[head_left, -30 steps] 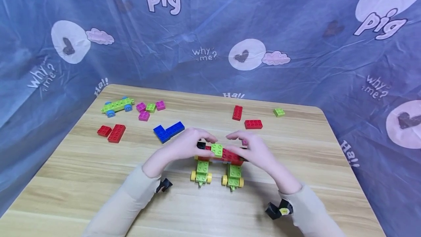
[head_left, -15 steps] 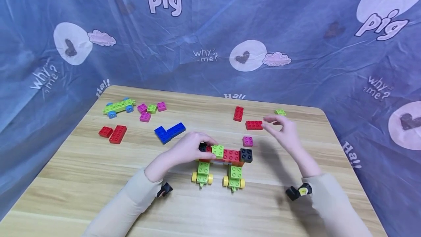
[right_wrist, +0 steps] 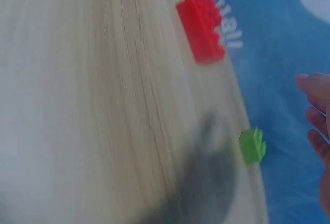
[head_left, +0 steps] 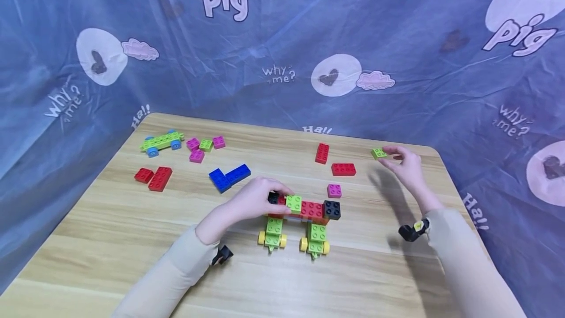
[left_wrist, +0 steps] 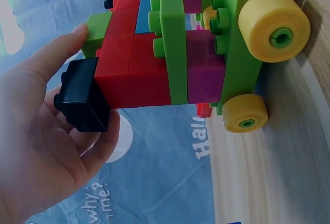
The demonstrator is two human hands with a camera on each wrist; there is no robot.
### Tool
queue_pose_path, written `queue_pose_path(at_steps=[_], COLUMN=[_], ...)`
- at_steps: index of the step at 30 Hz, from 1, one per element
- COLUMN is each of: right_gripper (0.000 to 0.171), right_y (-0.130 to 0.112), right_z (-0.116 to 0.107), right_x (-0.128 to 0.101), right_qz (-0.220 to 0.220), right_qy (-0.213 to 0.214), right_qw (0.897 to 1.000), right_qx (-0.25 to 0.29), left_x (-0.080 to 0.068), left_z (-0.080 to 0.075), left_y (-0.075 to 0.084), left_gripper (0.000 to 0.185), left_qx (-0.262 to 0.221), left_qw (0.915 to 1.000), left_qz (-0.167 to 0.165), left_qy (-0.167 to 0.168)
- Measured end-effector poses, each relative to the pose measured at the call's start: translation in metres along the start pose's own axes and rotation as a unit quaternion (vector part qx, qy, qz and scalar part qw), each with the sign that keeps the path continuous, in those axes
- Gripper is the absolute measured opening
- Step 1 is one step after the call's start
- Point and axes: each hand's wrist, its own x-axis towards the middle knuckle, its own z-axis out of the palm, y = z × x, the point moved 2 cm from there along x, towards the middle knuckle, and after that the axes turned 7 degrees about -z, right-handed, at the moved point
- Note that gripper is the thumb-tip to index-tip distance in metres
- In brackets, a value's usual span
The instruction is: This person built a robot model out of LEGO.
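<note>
A toy brick build stands mid-table on two lime green wheeled bases with yellow wheels. Red bricks form its upper beam, with a black brick at its right end and a lime green brick on top. My left hand grips the beam's left end, around another black brick, with the thumb touching the top green brick. At the back right, my right hand reaches toward a loose lime green brick. Its thumb and fingers are spread, fingertips right beside that brick.
Two red bricks and a magenta brick lie behind the build. Two blue bricks lie left of centre. Farther left are red bricks, several small magenta and green bricks, and a green wheeled base with blue wheels.
My right hand has left the build's right end and moved right and back, over to the loose green brick. My left hand stays on the build.
</note>
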Motion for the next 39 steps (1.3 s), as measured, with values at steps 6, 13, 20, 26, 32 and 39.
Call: queue_pose_path(at_steps=[6, 13, 20, 26, 32, 39], right_gripper=[0.041, 0.054, 0.066, 0.068, 0.068, 0.065], right_y=[0.023, 0.041, 0.05, 0.059, 0.065, 0.068], right_z=[0.003, 0.011, 0.015, 0.015, 0.019, 0.022], right_x=[0.008, 0.018, 0.027, 0.025, 0.027, 0.03], right_qz=[0.033, 0.061, 0.078, 0.08, 0.076, 0.084], right_qy=[-0.054, -0.121, -0.183, -0.2, -0.211, -0.224], right_qw=[0.998, 0.991, 0.98, 0.977, 0.975, 0.971], right_qx=[0.002, -0.01, -0.004, -0.004, -0.01, -0.003], left_x=[0.001, 0.0, 0.001, 0.003, 0.001, 0.002], left_z=[-0.002, -0.002, -0.002, 0.002, 0.002, 0.003], left_y=[0.0, 0.0, 0.0, 0.0, -0.002, -0.004], left_gripper=[0.039, 0.039, 0.039, 0.039, 0.039, 0.039], left_qx=[0.002, 0.003, 0.0, -0.004, -0.009, -0.008], left_qw=[1.0, 1.0, 0.9999, 0.9999, 0.9999, 0.9998], left_qz=[0.001, -0.003, -0.012, -0.008, -0.014, -0.017], left_qy=[0.001, -0.003, -0.008, -0.011, -0.004, -0.003])
